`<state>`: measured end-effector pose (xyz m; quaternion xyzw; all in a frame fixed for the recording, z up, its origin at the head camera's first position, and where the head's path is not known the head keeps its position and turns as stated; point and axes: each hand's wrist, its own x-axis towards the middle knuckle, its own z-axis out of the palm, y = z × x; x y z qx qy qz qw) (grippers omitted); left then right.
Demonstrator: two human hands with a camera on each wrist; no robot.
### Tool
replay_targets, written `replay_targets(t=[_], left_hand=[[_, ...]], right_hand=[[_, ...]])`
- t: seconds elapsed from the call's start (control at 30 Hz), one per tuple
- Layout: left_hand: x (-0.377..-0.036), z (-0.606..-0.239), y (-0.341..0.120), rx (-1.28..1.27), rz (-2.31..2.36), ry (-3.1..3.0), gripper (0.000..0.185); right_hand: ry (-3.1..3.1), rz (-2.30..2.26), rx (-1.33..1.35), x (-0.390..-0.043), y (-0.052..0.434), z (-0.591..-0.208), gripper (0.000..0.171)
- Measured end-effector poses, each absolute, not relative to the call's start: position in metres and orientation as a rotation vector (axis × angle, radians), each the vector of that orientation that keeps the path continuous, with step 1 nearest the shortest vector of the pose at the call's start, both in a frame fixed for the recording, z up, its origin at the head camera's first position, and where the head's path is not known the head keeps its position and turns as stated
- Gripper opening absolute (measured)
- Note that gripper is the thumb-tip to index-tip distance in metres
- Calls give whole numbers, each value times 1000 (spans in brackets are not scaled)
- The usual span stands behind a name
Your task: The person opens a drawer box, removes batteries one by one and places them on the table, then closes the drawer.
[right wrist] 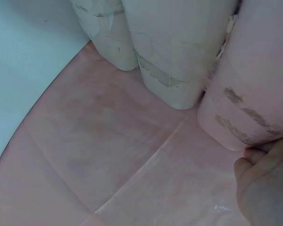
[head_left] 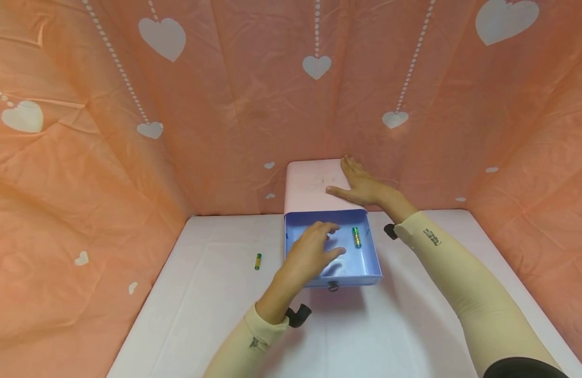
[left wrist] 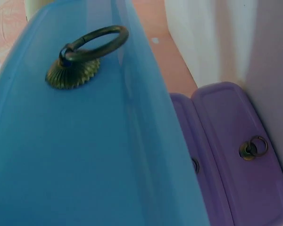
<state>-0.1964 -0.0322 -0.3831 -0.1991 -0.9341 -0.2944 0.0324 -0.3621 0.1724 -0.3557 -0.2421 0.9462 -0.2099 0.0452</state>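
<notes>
The left hand (head_left: 312, 252) hovers with loose, empty fingers inside the open blue drawer (head_left: 362, 270), beside a small battery (head_left: 356, 237): light, rigid, slick, best pinched mid-body. Farther back, the right hand (head_left: 364, 184) lies flat on the pink cabinet (head_left: 310, 184).

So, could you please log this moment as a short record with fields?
Left hand: over the open blue drawer, fingers relaxed, holding nothing
Right hand: flat on the pink drawer box
In drawer: one green battery
On white table: a second green battery, left of the drawer
Drawer front: brass ring pull
</notes>
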Motion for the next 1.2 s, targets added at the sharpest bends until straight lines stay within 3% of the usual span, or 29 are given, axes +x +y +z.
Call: replay_targets(t=[1.2], left_hand=[[-215, -383, 14, -550, -591, -3006, 62]], right_hand=[[2891, -660, -733, -364, 172, -357, 112]])
